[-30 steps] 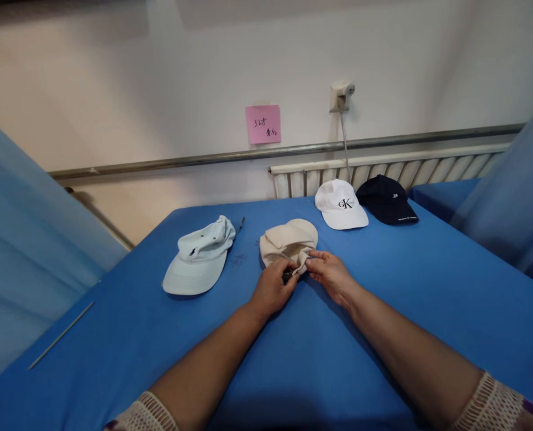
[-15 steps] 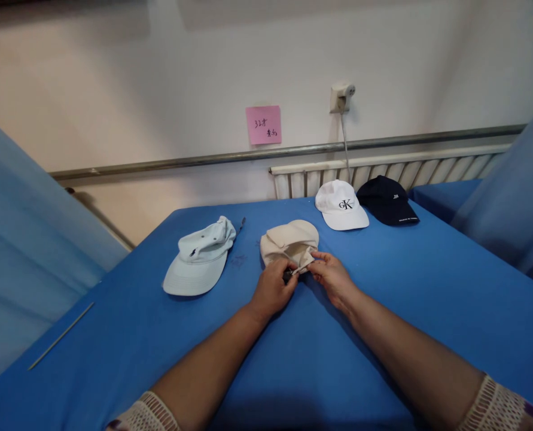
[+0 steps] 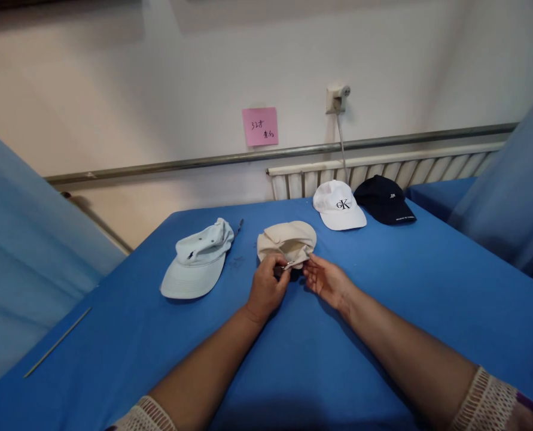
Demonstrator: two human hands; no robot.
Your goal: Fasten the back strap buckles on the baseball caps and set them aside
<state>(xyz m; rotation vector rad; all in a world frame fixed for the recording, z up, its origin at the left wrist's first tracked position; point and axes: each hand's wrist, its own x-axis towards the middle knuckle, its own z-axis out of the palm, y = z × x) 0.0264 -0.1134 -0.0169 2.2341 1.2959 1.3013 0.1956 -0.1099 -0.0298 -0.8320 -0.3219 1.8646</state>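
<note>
A beige cap (image 3: 286, 238) lies upside down in the middle of the blue table (image 3: 383, 311). My left hand (image 3: 266, 287) pinches its back strap at a small metal buckle (image 3: 288, 265), fingers closed. My right hand (image 3: 325, 279) rests just right of the strap, palm turned up, fingertips touching the cap's rear edge. A pale blue cap (image 3: 197, 258) sits to the left of the beige one. A white cap with a black logo (image 3: 338, 205) and a dark navy cap (image 3: 384, 200) stand at the table's far edge.
A thin rod (image 3: 57, 342) lies on the table's left side. Blue fabric (image 3: 19, 263) hangs at the left and more blue fabric (image 3: 512, 197) at the right. A radiator (image 3: 383, 170), a rail, a pink note (image 3: 259, 126) and a wall socket are on the wall behind.
My right hand has let go of the strap and turned palm up. My left hand has moved up slightly and now pinches the buckle. The view shifted a little.
</note>
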